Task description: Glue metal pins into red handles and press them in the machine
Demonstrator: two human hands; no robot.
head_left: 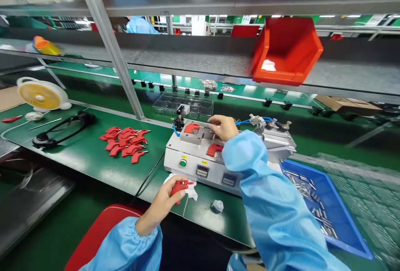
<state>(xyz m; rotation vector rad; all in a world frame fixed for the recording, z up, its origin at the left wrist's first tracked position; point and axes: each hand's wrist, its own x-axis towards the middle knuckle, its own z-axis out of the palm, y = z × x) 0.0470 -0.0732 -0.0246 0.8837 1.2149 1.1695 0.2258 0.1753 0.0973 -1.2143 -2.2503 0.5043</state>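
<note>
Two bare hands at a green-topped workbench [106, 173], seen from above. The left hand [172, 191] grips a small red plastic pistol-shaped part [178, 188] between thumb and fingers, at the near side of a pale grey metal machine box [175, 148]. The slim end of this part points right; its grip runs toward the near edge. A crumpled white cloth [191, 191] lies beside and beneath that hand.

The right hand [223, 127] is over the box top, its fingers bent and their tips together at a raised silver metal block [191, 137]; whether they pinch anything cannot be told. A second red part [191, 128] lies on the block just left of these fingertips, its long axis roughly left to right; the right hand is much the nearer to it. A third red part [213, 150] rests on the box, on the near side of the right hand. The governing relation is thus diagonal: from the left hand, the block lies far and slightly right.

Further left, a loose heap of red parts [126, 142] covers part of the bench. At right, beyond the blue-sleeved right arm [275, 196], a blue plastic tray [346, 208] contains shiny metal tubes [325, 217].
</note>
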